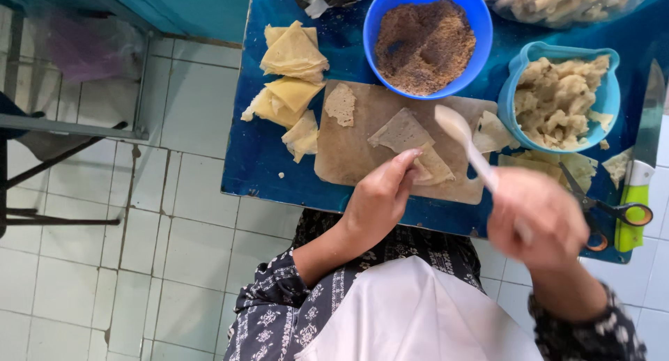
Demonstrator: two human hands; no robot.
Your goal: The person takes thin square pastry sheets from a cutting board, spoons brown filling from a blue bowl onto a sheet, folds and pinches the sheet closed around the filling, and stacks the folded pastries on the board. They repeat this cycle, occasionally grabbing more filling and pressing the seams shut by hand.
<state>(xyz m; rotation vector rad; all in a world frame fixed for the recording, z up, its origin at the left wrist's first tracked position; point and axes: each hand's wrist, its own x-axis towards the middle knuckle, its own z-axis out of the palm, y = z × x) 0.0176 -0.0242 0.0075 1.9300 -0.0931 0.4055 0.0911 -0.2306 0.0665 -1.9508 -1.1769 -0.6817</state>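
Note:
My left hand point(380, 197) rests its fingertips on a thin triangular pastry sheet point(408, 141) lying on a wooden cutting board point(348, 148). My right hand point(536, 218) grips a white plastic spoon point(460, 134), blurred, its bowl raised over the board's right end. A small piece of sheet point(341, 103) lies at the board's far edge. Just past the spoon stands a light-blue bowl point(605, 103) of pale mashed filling. A round blue bowl point(481, 26) of brown crumbs is behind the board.
Folded pastry triangles point(293, 61) are stacked at the left of the blue table point(254, 159). Scissors point(606, 211) and a green-handled knife point(637, 194) lie at the right edge. A bag of pale sticks point(557, 2) sits at the back. White tiled floor point(174, 263) lies to the left.

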